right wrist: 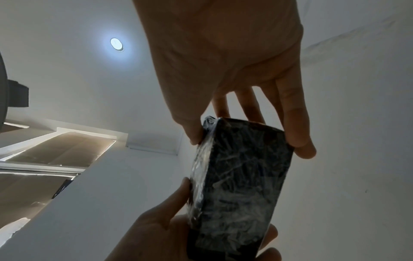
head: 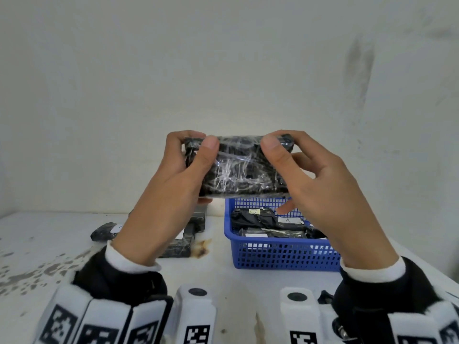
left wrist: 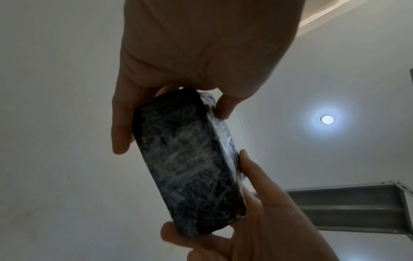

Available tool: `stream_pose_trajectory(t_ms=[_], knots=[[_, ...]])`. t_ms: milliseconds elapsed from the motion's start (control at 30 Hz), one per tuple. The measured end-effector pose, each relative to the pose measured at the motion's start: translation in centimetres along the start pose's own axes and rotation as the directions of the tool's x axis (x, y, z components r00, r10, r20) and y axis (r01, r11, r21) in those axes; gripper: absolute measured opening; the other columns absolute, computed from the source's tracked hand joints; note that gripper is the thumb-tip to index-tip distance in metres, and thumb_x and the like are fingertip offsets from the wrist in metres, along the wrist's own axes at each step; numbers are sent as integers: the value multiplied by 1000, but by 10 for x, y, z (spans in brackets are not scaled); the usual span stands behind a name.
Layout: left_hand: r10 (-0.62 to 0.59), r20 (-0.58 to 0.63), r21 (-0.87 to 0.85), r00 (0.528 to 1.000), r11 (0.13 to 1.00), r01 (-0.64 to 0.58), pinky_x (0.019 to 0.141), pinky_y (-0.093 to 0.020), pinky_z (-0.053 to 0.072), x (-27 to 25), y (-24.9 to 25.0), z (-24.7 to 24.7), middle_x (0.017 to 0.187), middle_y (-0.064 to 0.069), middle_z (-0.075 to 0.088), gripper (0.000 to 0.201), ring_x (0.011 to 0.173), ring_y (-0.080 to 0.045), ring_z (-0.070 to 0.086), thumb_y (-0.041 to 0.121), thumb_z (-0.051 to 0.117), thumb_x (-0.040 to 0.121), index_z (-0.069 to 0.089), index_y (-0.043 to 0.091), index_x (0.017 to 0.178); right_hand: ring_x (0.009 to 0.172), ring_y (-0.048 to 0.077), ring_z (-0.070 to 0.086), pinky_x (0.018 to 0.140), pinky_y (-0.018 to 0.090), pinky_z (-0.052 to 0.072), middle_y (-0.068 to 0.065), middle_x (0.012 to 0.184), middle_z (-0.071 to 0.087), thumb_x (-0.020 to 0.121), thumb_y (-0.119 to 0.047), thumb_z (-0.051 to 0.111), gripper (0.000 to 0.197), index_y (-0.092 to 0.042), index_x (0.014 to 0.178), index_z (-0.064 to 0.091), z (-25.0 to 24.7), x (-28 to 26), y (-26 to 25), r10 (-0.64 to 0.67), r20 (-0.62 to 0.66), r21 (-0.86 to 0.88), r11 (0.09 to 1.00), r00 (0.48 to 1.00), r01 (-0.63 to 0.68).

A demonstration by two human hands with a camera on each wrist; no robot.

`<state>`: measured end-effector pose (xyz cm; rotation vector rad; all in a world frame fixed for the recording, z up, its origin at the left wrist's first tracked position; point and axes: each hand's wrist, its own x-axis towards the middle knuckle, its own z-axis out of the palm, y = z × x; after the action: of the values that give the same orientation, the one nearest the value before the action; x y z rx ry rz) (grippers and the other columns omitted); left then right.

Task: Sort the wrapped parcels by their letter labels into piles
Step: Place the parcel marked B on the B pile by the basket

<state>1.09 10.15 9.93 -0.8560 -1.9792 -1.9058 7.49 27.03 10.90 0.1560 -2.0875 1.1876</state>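
Observation:
I hold a black parcel (head: 238, 167) wrapped in clear film up in front of the wall, above the table. My left hand (head: 196, 167) grips its left end and my right hand (head: 283, 170) grips its right end, thumbs on the near face and fingers behind. No letter label shows on the faces I can see. The left wrist view shows the same parcel (left wrist: 190, 162) against the ceiling, and so does the right wrist view, where the parcel (right wrist: 241, 185) is pinched at both ends.
A blue plastic basket (head: 285, 254) on the right of the white table holds several black parcels; one label (head: 288, 220) reads A. Left of it lie a small labelled parcel (head: 106, 232) and a group of parcels (head: 183, 242), partly hidden by my left wrist.

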Motion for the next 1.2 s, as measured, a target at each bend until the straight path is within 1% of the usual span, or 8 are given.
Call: stream_pose_trajectory(t_ms=[167, 300, 433, 533, 600, 733, 1000, 1200], knots=[[37, 23, 7, 999, 999, -37, 98, -46, 49, 0, 0, -1, 102, 15, 70, 45, 95, -7, 69, 69, 50, 83, 41, 45, 120, 50, 18, 70, 41, 18, 45, -18, 104, 69, 84, -63, 55, 28, -45, 103, 63, 2, -1, -1, 59, 61, 48, 997, 996, -62], [-14, 47, -1, 999, 1000, 14, 110, -44, 37, 3, -6, -2, 140, 20, 49, 88, 124, -5, 53, 77, 54, 61, 31, 47, 140, 69, 38, 67, 54, 36, 56, -17, 108, 67, 82, -53, 71, 28, -48, 109, 63, 1, 1, 2, 10, 31, 162, 987, 999, -15], [15, 42, -17, 999, 1000, -15, 105, -47, 42, 4, -8, -2, 132, 13, 56, 80, 119, -15, 58, 73, 57, 60, 37, 52, 135, 93, 55, 56, 67, 61, 55, -24, 112, 65, 87, -46, 67, 33, -48, 118, 60, 2, -1, 2, -99, 28, 186, 978, 995, 92], [55, 51, -49, 997, 997, -53, 106, -52, 40, 3, -5, -3, 121, -12, 62, 63, 111, -28, 63, 70, 58, 67, 40, 57, 126, 99, 39, 64, 81, 47, 61, -20, 133, 60, 89, -42, 70, 63, -57, 141, 39, 2, 2, 6, -107, 38, 209, 973, 994, 97], [75, 52, -55, 996, 996, -72, 106, -52, 41, 3, -4, -5, 117, -13, 64, 56, 112, -28, 63, 66, 60, 71, 41, 56, 123, 99, 29, 68, 91, 41, 59, -15, 141, 57, 80, -53, 76, 79, -63, 144, 30, 2, 3, 9, -90, 42, 214, 974, 995, 79], [82, 76, -103, 994, 992, -74, 89, -45, 56, 4, -1, -8, 122, -2, 64, 50, 107, -17, 67, 48, 59, 79, 43, 50, 126, 95, 11, 73, 96, 44, 55, -10, 129, 65, 73, -61, 68, 62, -50, 132, 54, 1, 5, 11, -75, 56, 206, 977, 996, 62], [78, 55, -193, 995, 979, -66, 85, -40, 59, 2, 1, -5, 99, -6, 67, 44, 91, -17, 71, 38, 58, 81, 47, 39, 123, 95, 15, 72, 94, 40, 57, -3, 105, 72, 76, -50, 69, 42, -47, 117, 63, -2, 5, 8, -66, 67, 242, 969, 996, 48], [91, 67, -168, 994, 983, -79, 88, -33, 58, 0, 2, 1, 93, -1, 75, 55, 89, -19, 74, 37, 67, 74, 40, 37, 121, 82, 36, 70, 62, 35, 59, -18, 116, 67, 61, -63, 69, 57, -53, 115, 55, -3, 0, 1, -31, 117, 166, 986, 993, 11]])
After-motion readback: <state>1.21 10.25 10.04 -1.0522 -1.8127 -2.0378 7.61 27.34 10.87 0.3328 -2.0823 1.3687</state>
